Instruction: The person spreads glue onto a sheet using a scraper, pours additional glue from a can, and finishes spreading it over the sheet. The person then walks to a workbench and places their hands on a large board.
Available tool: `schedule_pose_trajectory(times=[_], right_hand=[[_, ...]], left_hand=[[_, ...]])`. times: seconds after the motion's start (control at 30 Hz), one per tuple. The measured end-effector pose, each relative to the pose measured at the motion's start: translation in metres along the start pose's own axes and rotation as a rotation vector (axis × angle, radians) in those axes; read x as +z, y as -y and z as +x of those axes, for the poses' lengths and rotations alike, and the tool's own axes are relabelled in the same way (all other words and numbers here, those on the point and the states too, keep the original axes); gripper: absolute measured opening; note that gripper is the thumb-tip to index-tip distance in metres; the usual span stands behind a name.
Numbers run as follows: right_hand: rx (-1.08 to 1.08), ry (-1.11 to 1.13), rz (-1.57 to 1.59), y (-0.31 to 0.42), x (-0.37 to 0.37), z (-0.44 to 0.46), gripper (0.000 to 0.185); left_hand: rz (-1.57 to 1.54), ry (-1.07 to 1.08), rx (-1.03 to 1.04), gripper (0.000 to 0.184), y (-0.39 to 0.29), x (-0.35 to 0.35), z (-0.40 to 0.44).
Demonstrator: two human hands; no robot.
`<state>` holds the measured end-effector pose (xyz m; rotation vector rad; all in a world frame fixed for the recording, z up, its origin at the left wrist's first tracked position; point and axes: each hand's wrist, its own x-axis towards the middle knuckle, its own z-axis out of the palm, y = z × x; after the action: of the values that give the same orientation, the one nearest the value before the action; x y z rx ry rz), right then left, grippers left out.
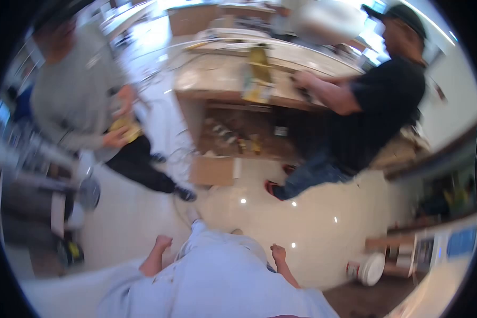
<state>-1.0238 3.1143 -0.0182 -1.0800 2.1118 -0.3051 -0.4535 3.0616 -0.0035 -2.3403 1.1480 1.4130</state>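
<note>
My left hand (pixel 163 243) hangs at my side with its fingers curled in, and nothing shows in it. On the other side, my right hand (pixel 277 251) is also loosely closed, with nothing visible in it. Both are low over the glossy tiled floor (pixel 259 217), touching no object. Between them is my light-coloured shirt (pixel 217 278). A white bucket (pixel 373 268) on the right is the nearest loose object to my right hand.
A person in grey (pixel 79 90) at left holds something yellow (pixel 126 131). Another person in black (pixel 392 90) works at the long bench (pixel 206 79). A cardboard piece (pixel 213 171) lies before it. Cables (pixel 183 153) trail on the floor; shelving (pixel 389 249) stands right.
</note>
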Motion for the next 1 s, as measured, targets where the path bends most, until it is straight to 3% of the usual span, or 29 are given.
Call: schedule_pose_trajectory(times=[0.03,0.07,0.17,0.23,0.3,0.33,0.37,0.43,0.5,0.53,0.63,0.87,0.97,1.0], right_hand=[[0.014,0.029,0.026,-0.008,0.004,0.005,0.042],[-0.009,0.053,0.060,-0.022,0.013,0.009,0.043],[-0.067,0.172,-0.039,-0.043,0.013,0.009,0.051],[-0.115,0.279,-0.408,-0.041,0.008,0.007,0.051],[0.187,0.326,-0.064,-0.012,-0.013,-0.013,0.045],[-0.267,0.477,-0.398,-0.075,0.019,0.022,0.042],[-0.769,0.445,-0.686,-0.145,0.055,0.060,0.039],[-0.435,0.415,-0.515,-0.072,0.053,0.055,0.039],[-0.314,0.371,-0.408,-0.010,0.057,0.062,0.039],[-0.307,0.353,-0.367,0.022,0.059,0.068,0.039],[-0.322,0.303,-0.280,0.103,0.071,0.077,0.039],[-0.379,0.184,-0.275,0.218,0.114,0.060,0.038],[-0.364,0.134,-0.333,0.236,0.118,0.038,0.038],[-0.346,0.111,-0.347,0.236,0.118,0.030,0.038]], left_hand=[[0.308,-0.031,0.119,0.017,0.012,0.005,0.006],[0.691,-0.113,0.437,0.016,0.044,0.017,0.026],[0.681,-0.188,0.406,0.013,0.051,0.027,0.010],[0.688,-0.195,0.390,0.012,0.045,0.023,-0.005],[0.183,-0.179,0.050,0.014,0.025,0.021,-0.027],[-0.077,-0.172,-0.107,0.015,0.020,0.014,-0.040],[0.140,-0.180,-0.011,0.017,0.028,0.012,-0.038],[0.576,-0.199,0.173,0.022,0.056,0.023,0.010],[0.275,-0.341,-0.032,0.027,0.058,0.018,0.031],[0.120,-0.402,-0.124,0.030,0.053,0.011,0.039],[-0.122,-0.433,-0.103,0.036,0.017,-0.035,0.024],[-0.160,-0.303,0.038,0.028,-0.043,-0.141,-0.013],[-0.048,-0.227,-0.002,0.022,-0.008,-0.106,0.128],[-0.101,-0.093,-0.026,0.031,-0.017,-0.131,0.103]])
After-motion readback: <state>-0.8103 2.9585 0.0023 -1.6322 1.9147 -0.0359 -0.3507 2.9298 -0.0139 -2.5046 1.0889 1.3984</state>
